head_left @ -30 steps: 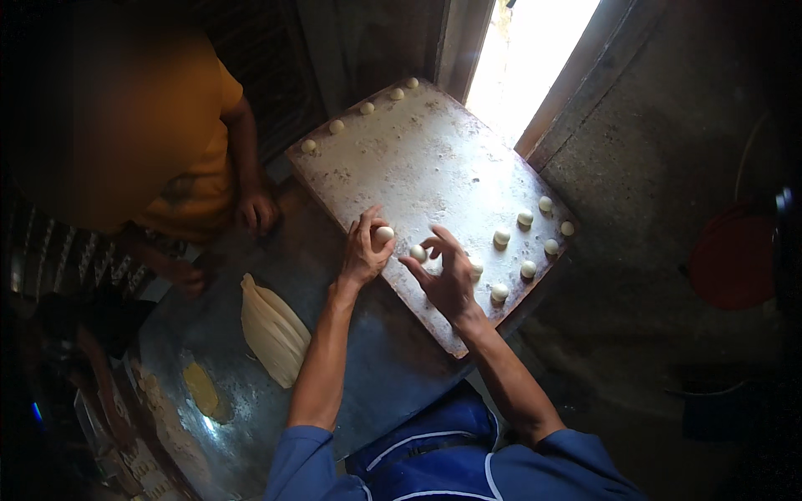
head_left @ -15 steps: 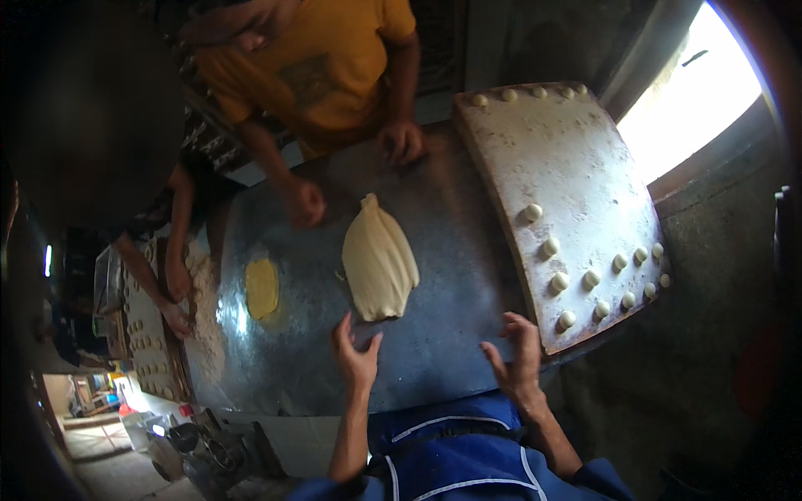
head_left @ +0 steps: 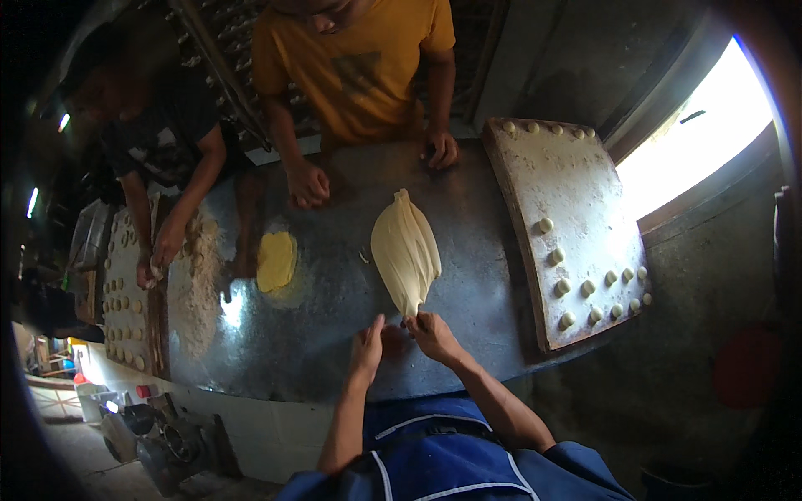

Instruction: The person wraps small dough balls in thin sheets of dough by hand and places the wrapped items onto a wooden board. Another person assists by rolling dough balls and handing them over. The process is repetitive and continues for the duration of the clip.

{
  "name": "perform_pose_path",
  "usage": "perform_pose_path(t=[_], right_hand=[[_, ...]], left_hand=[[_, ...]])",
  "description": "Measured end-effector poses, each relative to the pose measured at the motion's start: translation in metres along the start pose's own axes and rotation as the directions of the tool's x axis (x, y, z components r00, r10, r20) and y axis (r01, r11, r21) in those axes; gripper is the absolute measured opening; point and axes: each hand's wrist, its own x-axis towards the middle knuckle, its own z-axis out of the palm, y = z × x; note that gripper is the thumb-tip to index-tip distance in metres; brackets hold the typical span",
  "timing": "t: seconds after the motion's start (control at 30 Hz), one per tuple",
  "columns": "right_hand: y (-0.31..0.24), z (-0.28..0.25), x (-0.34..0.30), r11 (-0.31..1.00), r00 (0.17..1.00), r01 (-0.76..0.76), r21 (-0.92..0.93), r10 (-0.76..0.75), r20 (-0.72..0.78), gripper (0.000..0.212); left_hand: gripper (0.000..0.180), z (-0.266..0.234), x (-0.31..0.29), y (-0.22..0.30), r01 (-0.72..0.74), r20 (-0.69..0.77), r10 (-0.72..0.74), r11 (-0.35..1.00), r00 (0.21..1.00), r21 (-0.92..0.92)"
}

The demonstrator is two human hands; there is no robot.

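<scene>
A long, pale lump of dough (head_left: 404, 250) with lengthwise folds lies on the dark metal worktop (head_left: 326, 367) in front of me. Its far tip is narrow, and its near end tapers into my right hand (head_left: 433, 336), whose fingers are closed on it. Just left of that end, my left hand (head_left: 366, 351) is held up with nothing in it, thumb and fingers loosely apart and not touching the dough. Left of the dough, a flat yellow slab (head_left: 276, 261), looking like butter or margarine, sits on a greasy patch.
On the right, a floured board (head_left: 576, 200) carries several dough balls. Opposite me stands a person in an orange shirt (head_left: 355, 71), hands on the table. Another person in a dark shirt (head_left: 171, 138) handles dough at left, by scattered flour (head_left: 200, 305) and a tray of dough pieces (head_left: 125, 313).
My right hand has moved left from beside the board and taken hold of the dough's near end, which is now drawn narrower. My left hand has stayed close by. The view has shifted.
</scene>
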Motion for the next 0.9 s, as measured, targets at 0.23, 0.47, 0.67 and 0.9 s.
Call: perform_pose_path(t=[0.23, 0.47, 0.67, 0.9], right_hand=[[-0.025, 0.007, -0.062, 0.871, 0.911, 0.195, -0.452, -0.331, -0.245, 0.022], [-0.104, -0.064, -0.110, 0.853, 0.755, 0.513, 0.092, -0.500, 0.425, 0.016], [-0.093, -0.034, -0.007, 0.835, 0.890, 0.328, 0.442, -0.430, 0.151, 0.025], [-0.029, 0.033, 0.048, 0.931, 0.910, 0.208, 0.300, -0.297, 0.290, 0.032]], left_hand=[[0.040, 0.042, 0.078, -0.018, 0.498, 0.598, -0.117, 0.691, 0.793, -0.524], [0.029, 0.038, 0.038, -0.001, 0.495, 0.558, -0.170, 0.707, 0.812, -0.505], [0.031, 0.025, 0.019, -0.034, 0.005, 0.294, 0.028, 0.994, 0.955, -0.111], [0.028, 0.009, -0.069, -0.020, -0.795, 0.647, 0.462, 0.355, 0.607, 0.492]])
